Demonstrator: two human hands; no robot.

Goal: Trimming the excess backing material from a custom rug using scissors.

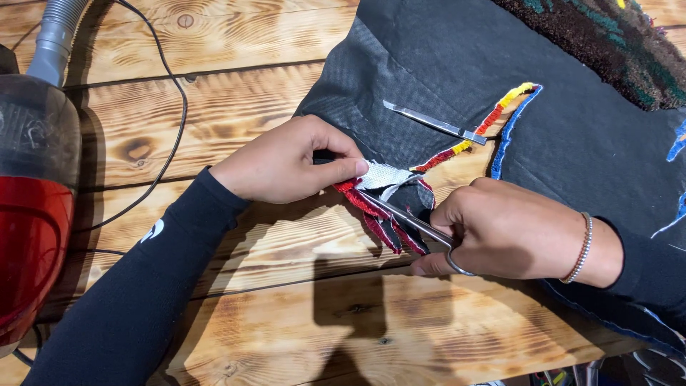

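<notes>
Scissors (407,218) in the right hand (500,232), fingers closed through the handle loops, blades at the rug's (457,64) red-fringed edge on the table (271,314). Left hand (289,161) pinches the white backing strip (382,175) taut. Trimming judged partly done: one flap cut loose, the yellow and blue border uncut. Metal tool (436,123) lies on the black backing. No packages or signs visible; vacuum (32,200) stands far left.
</notes>
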